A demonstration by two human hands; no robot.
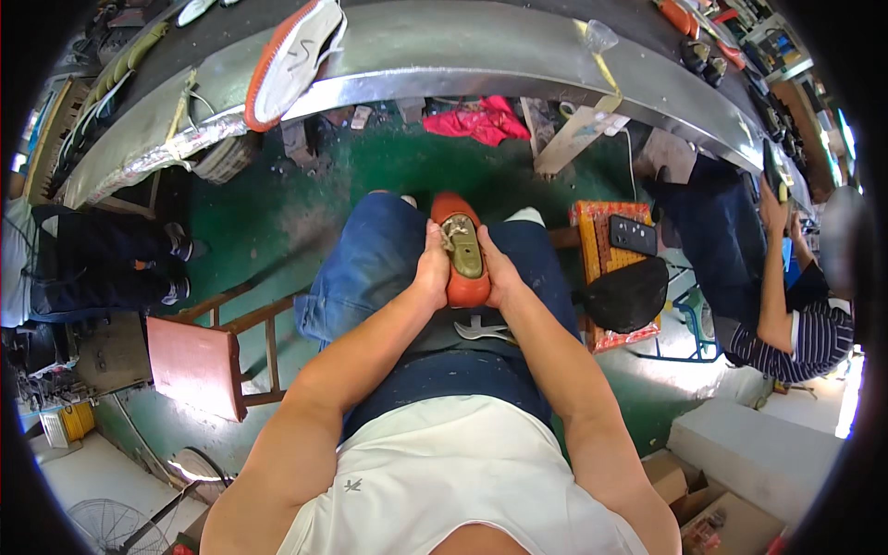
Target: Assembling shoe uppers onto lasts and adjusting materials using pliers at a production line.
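Note:
Between my knees I hold an orange-red shoe upper (471, 293) with an olive-green shoe last (468, 255) inside it. My left hand (432, 265) is closed around its left side, and my right hand (500, 269) grips the right side. The toe end points away from me. Some pale, ragged material lies on the far part of the last. On my lap, just below the shoe, rests a metal tool (483, 330) with a curved head; my forearm and the dark cloth partly hide its shape.
A metal-edged workbench (444, 79) crosses ahead, with an orange shoe with a white sole (289, 67) at its edge. On my right, a stool (592, 252) bears a phone (633, 235) and a black bag (627, 296). A pink-topped stool (191, 361) stands left. People sit on both sides.

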